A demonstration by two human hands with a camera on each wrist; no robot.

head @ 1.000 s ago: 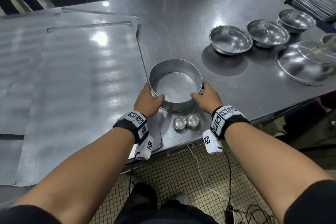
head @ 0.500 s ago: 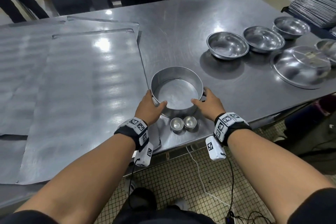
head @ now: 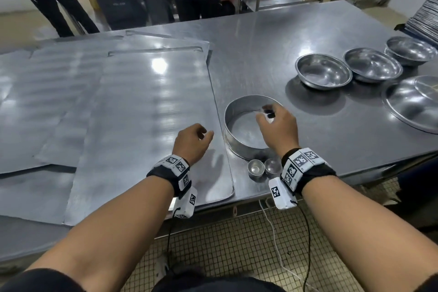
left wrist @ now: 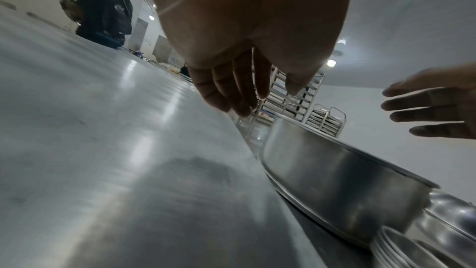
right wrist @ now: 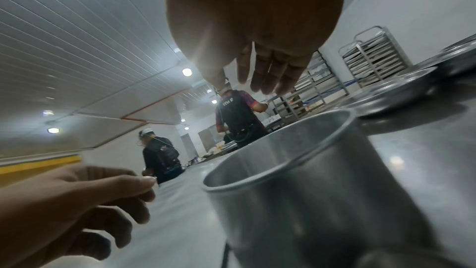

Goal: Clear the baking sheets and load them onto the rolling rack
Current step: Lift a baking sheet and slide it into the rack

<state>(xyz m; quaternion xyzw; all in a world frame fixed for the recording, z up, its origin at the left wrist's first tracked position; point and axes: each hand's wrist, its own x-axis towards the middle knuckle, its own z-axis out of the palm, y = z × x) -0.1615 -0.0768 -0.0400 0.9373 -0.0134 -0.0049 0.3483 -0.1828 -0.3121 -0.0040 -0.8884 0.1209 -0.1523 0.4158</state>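
Hovering over the near baking sheet (head: 147,111), the left hand (head: 192,142) is holding nothing, fingers loosely curled. Right hand (head: 277,125) is hanging above the round cake ring (head: 239,144), fingers relaxed and extended, gripping nothing. The ring is sitting on the steel table (head: 272,50) just beside the sheet's right edge, two small tart cups (head: 256,168) touching near the table's front edge. Bare tabletop is lying between the ring and three steel bowls (head: 323,71).

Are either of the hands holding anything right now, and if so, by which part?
Nothing is held. The left hand hovers over the baking sheet, fingers loose. The right hand is above the round cake tin, fingers relaxed, not touching its rim.
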